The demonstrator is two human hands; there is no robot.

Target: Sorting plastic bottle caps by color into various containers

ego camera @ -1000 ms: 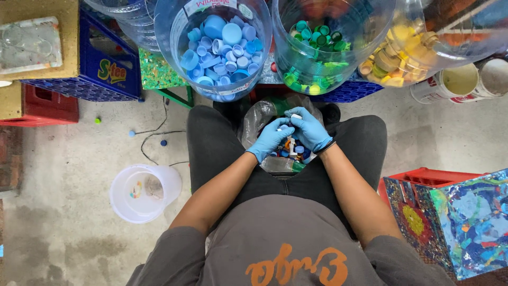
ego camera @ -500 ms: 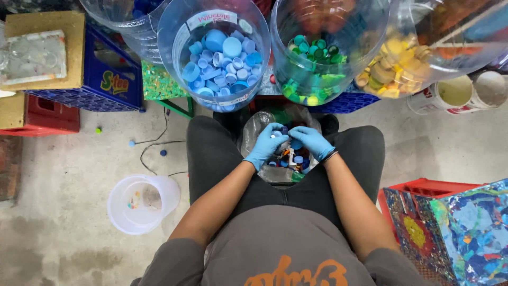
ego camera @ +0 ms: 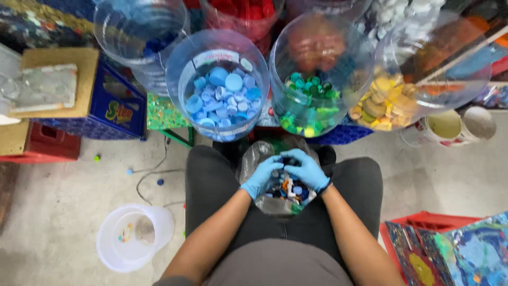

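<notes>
**Gloved hands sorting mixed caps in a lap bag**

A clear plastic bag of mixed bottle caps [ego camera: 286, 191] rests on the seated person's lap, between the thighs, in the middle of the view. Both hands wear blue gloves and reach into the bag's open mouth. The left hand [ego camera: 262, 177] sits at the bag's 9 o'clock side, fingers curled narrow over the caps; whether it pinches one cannot be told. The right hand [ego camera: 307, 169] lies at the 2 o'clock side, fingers bent and touching the left fingertips at the bag's top edge; its hold is likewise unclear.

At 12 o'clock from the bag stands a row of large clear jugs with cut-open mouths. The jug of blue caps [ego camera: 222, 98] is at 11 o'clock, the jug of green caps [ego camera: 309, 100] at 12 to 1 o'clock, and the jug of yellow caps [ego camera: 389, 103] at 2 o'clock. A blue crate [ego camera: 114, 108] stands at 10 o'clock. On the concrete floor at 8 o'clock sits a white bucket [ego camera: 135, 238], with a few loose caps [ego camera: 128, 171] scattered near it. A painted red crate [ego camera: 450, 249] is at 4 o'clock.
</notes>
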